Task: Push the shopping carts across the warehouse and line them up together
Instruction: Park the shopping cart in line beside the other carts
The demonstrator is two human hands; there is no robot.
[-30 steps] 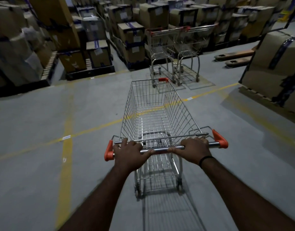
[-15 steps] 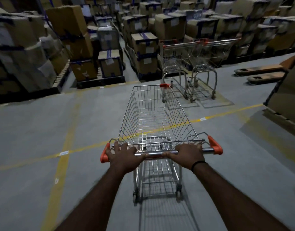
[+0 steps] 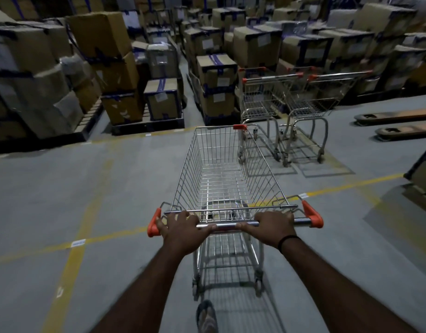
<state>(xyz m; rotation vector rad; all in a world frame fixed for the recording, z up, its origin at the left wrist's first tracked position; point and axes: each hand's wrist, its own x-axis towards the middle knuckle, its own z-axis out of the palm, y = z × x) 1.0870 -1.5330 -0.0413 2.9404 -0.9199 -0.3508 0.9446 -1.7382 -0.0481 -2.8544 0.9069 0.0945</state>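
Observation:
An empty wire shopping cart (image 3: 221,169) with orange handle ends stands right in front of me on the grey floor. My left hand (image 3: 183,228) grips the left part of its metal handle bar (image 3: 227,225). My right hand (image 3: 272,227), with a black band on the wrist, grips the right part. Two more empty carts stand side by side ahead and to the right: one (image 3: 261,99) just past my cart's front right corner, the other (image 3: 320,99) to its right.
Stacked cardboard boxes on pallets (image 3: 144,97) fill the back and left. A narrow aisle (image 3: 186,102) opens between stacks ahead. Pallet jack forks (image 3: 397,121) lie on the floor at right, and a boxed pallet (image 3: 423,179) stands at the right edge. Yellow lines (image 3: 72,260) cross the floor.
The cart and I have rolled forward across the yellow line. The two parked carts and the box stacks are closer. Both hands keep their grip on the handle bar.

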